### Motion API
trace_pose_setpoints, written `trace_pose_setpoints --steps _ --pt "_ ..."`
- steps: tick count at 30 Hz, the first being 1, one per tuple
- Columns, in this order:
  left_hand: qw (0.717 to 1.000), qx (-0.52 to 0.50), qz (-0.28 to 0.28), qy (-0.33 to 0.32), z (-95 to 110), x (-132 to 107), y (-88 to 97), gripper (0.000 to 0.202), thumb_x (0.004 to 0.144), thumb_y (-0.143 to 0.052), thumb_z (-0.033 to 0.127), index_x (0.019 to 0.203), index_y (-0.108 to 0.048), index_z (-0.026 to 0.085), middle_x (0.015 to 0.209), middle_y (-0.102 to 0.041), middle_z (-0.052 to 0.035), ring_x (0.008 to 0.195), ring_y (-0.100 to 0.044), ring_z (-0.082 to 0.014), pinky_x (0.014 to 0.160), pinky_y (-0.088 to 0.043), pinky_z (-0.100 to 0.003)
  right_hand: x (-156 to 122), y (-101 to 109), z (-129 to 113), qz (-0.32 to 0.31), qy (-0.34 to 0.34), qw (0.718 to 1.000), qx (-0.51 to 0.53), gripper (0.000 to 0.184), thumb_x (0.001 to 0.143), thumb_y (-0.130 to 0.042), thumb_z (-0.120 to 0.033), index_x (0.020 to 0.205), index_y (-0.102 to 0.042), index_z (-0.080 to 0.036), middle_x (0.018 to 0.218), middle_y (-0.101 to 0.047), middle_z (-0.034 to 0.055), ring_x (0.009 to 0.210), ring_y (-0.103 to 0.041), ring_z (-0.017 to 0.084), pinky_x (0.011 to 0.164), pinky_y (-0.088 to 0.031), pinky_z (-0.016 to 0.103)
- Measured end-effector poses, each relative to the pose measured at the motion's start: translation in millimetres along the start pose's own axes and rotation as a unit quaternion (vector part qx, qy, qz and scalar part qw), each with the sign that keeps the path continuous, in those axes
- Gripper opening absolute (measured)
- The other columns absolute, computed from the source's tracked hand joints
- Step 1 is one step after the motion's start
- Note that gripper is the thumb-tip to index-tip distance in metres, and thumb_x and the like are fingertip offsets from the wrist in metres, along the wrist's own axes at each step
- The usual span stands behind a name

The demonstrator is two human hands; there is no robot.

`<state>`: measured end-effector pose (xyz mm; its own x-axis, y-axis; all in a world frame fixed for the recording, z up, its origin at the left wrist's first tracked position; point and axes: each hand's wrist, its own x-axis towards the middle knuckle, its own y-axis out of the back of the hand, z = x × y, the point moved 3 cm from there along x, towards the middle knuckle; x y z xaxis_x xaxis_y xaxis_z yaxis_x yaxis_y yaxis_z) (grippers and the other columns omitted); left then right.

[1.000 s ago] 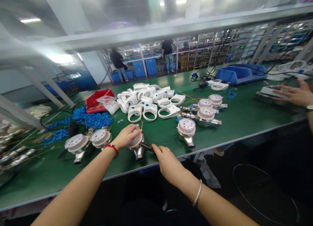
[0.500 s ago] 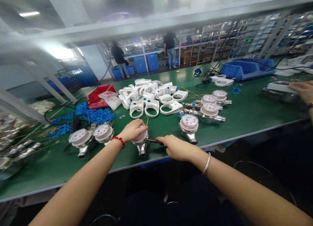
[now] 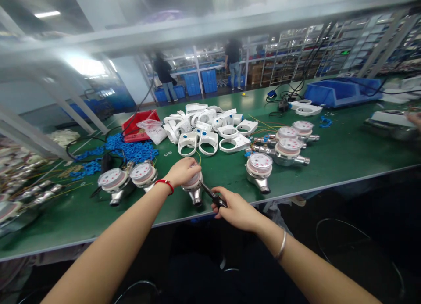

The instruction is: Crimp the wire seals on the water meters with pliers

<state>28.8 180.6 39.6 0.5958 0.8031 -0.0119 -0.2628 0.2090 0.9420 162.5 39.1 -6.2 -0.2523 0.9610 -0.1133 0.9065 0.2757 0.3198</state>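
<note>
In front of you, the green table (image 3: 225,174) carries a heap of white rings (image 3: 206,116) and, farther right, a blue bin (image 3: 324,98). The meter (image 3: 194,189) sits at the table's near side, between other meters (image 3: 259,163). Your left hand (image 3: 182,171) lies over its top; whether the fingers grip, I cannot tell. Your right hand (image 3: 239,209) holds a slim tool (image 3: 208,191), tip against the meter.

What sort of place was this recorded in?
Most likely a factory assembly area: several round-dialled metal meters sit along a green workbench, near heaps of loose white ring-shaped parts and small blue pieces.
</note>
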Motion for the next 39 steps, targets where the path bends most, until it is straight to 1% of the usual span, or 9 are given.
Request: trace_pose_setpoints --steps 6,16,23,27,30,32,35,37,39 --pt "0.998 0.034 -0.042 -0.024 12 10 -3.7 0.029 0.071 -0.036 0.042 0.069 -0.052 0.018 0.083 -0.059 -0.0086 0.081 -0.055 -0.0242 0.072 -0.041 -0.033 -17 9 -9 0.067 0.036 0.977 -0.198 0.042 0.070 -0.042 0.007 0.107 -0.046 -0.013 0.087 -0.060 0.0077 0.082 -0.056 0.020 0.074 -0.040 0.029" --pt "0.996 0.073 -0.053 -0.011 17 -1 -6.9 0.034 0.075 -0.033 0.043 0.071 -0.055 0.017 0.082 -0.061 -0.0086 0.079 -0.056 -0.0233 0.066 -0.040 -0.031 -26 14 0 -0.038 0.039 0.998 -0.023 0.034 0.073 -0.048 -0.007 0.104 -0.049 -0.019 0.089 -0.061 0.0006 0.079 -0.056 0.016 0.072 -0.045 0.027" --pt "0.997 0.068 -0.040 0.005 15 -1 -7.9 0.035 0.076 -0.034 0.043 0.071 -0.056 0.017 0.082 -0.062 -0.0080 0.078 -0.057 -0.0223 0.063 -0.039 -0.030 -24 17 -18 -0.023 0.024 0.992 -0.121 0.032 0.072 -0.046 -0.006 0.100 -0.050 -0.019 0.082 -0.059 0.0032 0.080 -0.056 0.020 0.077 -0.047 0.034" --pt "0.999 0.036 -0.002 0.028 11 -4 -6.9 0.033 0.075 -0.034 0.041 0.072 -0.056 0.016 0.085 -0.062 -0.0084 0.083 -0.056 -0.0228 0.067 -0.040 -0.030 -20 -1 -11 -0.044 -0.046 0.990 0.127 0.029 0.070 -0.048 -0.011 0.097 -0.044 -0.019 0.094 -0.060 0.0068 0.093 -0.059 0.022 0.081 -0.050 0.039" --pt "0.999 0.011 0.018 0.032 7 -7 -5.7 0.030 0.074 -0.034 0.038 0.068 -0.055 0.017 0.082 -0.061 -0.0082 0.080 -0.056 -0.0219 0.068 -0.041 -0.031 -17 -22 -2 -0.073 -0.101 0.915 0.385 0.035 0.066 -0.056 -0.017 0.097 -0.038 -0.019 0.099 -0.063 0.0090 0.096 -0.063 0.021 0.088 -0.049 0.039" --pt "0.999 0.000 0.027 0.033 4 -8 -5.0 0.030 0.075 -0.034 0.037 0.067 -0.054 0.017 0.079 -0.061 -0.0077 0.077 -0.056 -0.0213 0.067 -0.041 -0.031 -17 -29 2 -0.066 -0.096 0.891 0.439 0.042 0.064 -0.060 -0.017 0.099 -0.037 -0.019 0.101 -0.064 0.0100 0.097 -0.063 0.021 0.092 -0.047 0.039" --pt "0.999 -0.002 0.029 0.036 2 -8 -5.1 0.028 0.075 -0.036 0.037 0.068 -0.055 0.017 0.081 -0.062 -0.0073 0.079 -0.056 -0.0213 0.068 -0.041 -0.030 -23 -29 8 -0.033 -0.059 0.931 0.359 0.039 0.066 -0.057 -0.016 0.101 -0.041 -0.019 0.106 -0.061 0.0100 0.103 -0.060 0.022 0.090 -0.048 0.040" --pt "0.999 -0.001 0.022 0.047 3 -7 -6.1 0.028 0.075 -0.038 0.037 0.069 -0.056 0.017 0.083 -0.063 -0.0073 0.080 -0.057 -0.0216 0.068 -0.041 -0.030 -31 -23 10 0.023 -0.016 0.983 0.181 0.034 0.071 -0.051 -0.014 0.105 -0.045 -0.019 0.104 -0.060 0.0082 0.103 -0.058 0.022 0.090 -0.047 0.041" --pt "0.998 0.004 0.011 0.063 6 -5 -7.3 0.028 0.075 -0.039 0.038 0.071 -0.057 0.017 0.084 -0.064 -0.0075 0.080 -0.057 -0.0218 0.066 -0.040 -0.029 -39 -16 9 0.073 0.017 0.997 0.000 0.035 0.075 -0.046 -0.010 0.109 -0.048 -0.019 0.098 -0.060 0.0065 0.098 -0.057 0.021 0.088 -0.045 0.040"
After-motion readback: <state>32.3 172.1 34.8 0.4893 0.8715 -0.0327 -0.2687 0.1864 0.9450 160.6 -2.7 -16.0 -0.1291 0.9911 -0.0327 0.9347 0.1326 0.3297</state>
